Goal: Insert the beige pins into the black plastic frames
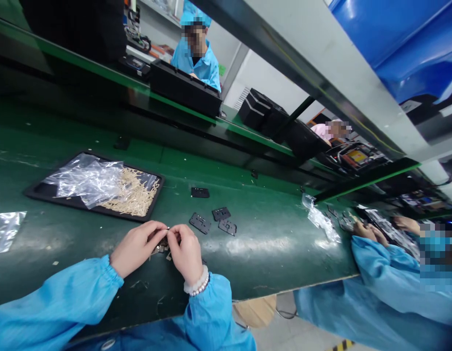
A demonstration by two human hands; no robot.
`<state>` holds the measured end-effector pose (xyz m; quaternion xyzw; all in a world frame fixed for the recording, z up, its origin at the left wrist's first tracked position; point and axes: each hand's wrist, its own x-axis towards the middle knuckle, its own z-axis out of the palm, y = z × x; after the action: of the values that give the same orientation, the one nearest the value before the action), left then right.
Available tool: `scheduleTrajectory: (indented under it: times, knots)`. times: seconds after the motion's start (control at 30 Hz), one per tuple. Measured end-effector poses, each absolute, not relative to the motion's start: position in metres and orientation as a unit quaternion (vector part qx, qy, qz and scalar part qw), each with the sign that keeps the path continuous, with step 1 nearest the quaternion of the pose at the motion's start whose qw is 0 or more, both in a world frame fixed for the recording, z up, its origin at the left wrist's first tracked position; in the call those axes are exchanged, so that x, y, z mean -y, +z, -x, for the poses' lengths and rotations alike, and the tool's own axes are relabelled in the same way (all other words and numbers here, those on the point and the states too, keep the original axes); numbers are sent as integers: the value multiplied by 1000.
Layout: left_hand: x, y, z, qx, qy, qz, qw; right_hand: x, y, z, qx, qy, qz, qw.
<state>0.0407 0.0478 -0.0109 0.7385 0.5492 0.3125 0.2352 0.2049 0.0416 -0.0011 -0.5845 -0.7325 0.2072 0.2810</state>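
The fingers of the left hand point(138, 245) and right hand point(186, 248) met tip to tip, pinched on a small dark piece point(168, 228); it was mostly covered, so its long axis could not be told. Just below the fingers, toward the near edge of the tabletop point(262, 263), lay a heap of small tan and metallic bits point(161, 247), partly hidden.

The nearest black plate point(200, 223) lay right of the fingers and slightly toward the far edge, closer to the right hand, its long axis slanting from far left to near right. Beyond it lay two more plates point(221, 213), seemingly touching, and a single rectangular plate point(200, 192) nearer the far edge.

Leftward, between the hands and the far edge, a black tray point(39, 192) held tan strips point(140, 195) and clear bags point(89, 180). Toward the tabletop's right end, a co-worker's sleeve point(379, 263) reached over the near edge.
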Motion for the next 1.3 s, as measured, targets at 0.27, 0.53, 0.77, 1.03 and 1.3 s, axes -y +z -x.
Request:
scheduleTrajectory:
  times: [0.27,0.53,0.77,1.03,1.3]
  knots:
    - [-45,-17,-35,-573,316,-711,259,-37,-4,-206,723,217,585,297]
    - [-46,-13,-25,-588,352,-642,346,-36,-4,-211,737,222,568,292]
    - [-39,0,-29,-561,374,-559,483,-35,6,-207,717,244,566,325]
    - [-34,15,-33,-417,319,-386,759,-32,17,-206,673,388,483,405]
    - [-17,23,-40,-385,322,-295,813,-22,29,-192,575,515,430,467]
